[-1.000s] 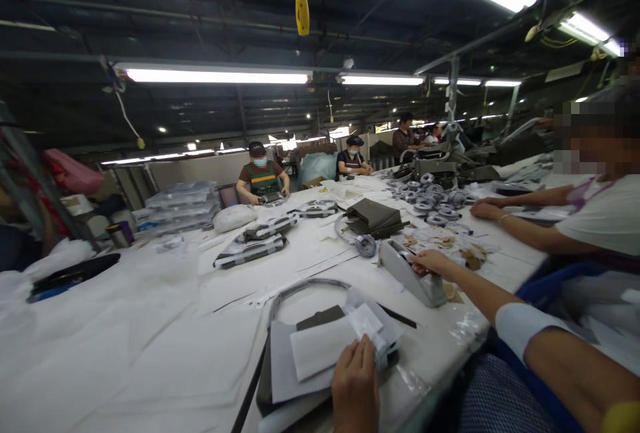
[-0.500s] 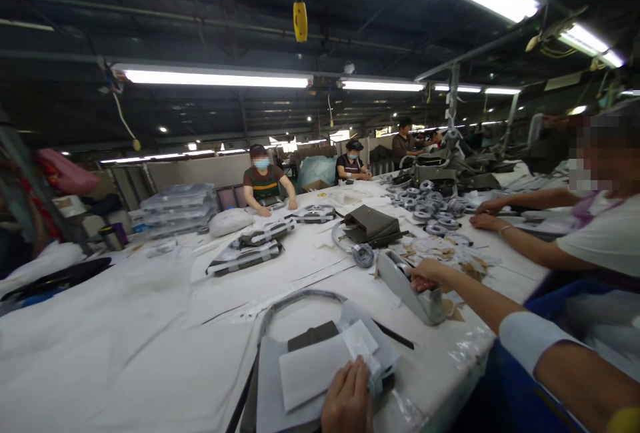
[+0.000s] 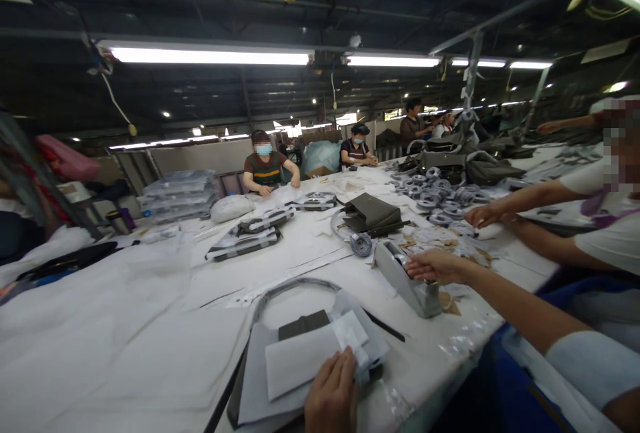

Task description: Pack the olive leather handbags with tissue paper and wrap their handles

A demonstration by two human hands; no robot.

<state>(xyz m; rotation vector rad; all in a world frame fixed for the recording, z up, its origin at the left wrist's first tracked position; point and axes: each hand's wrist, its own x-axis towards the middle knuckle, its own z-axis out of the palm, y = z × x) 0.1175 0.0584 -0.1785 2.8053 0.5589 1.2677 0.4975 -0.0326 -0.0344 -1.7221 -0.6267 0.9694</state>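
A dark grey-green handbag [image 3: 303, 325] lies on the table in front of me, mostly covered by white wrapping paper [image 3: 300, 363], its wrapped handle [image 3: 295, 284] arching away from me. My left hand [image 3: 331, 389] lies flat on the paper at the bag's right side, fingers stretched out and thumb hidden. To the right stands a grey tape dispenser [image 3: 397, 275]. At its front end my right hand [image 3: 436, 266] has its fingers closed in a pinch at the tape; the strip itself hardly shows.
Wrapped bags [image 3: 247, 236], another grey-green bag [image 3: 373, 213] and a pile of wrapped straps [image 3: 435, 193] lie farther back. Paper scraps surround the dispenser. White sheets [image 3: 150, 359] spread left. A co-worker's hands [image 3: 487, 215] are at right; other people work behind the table.
The view has shifted slightly, so the bag and dispenser appear a little higher and farther left. My left hand stays on the paper, my right hand at the dispenser.
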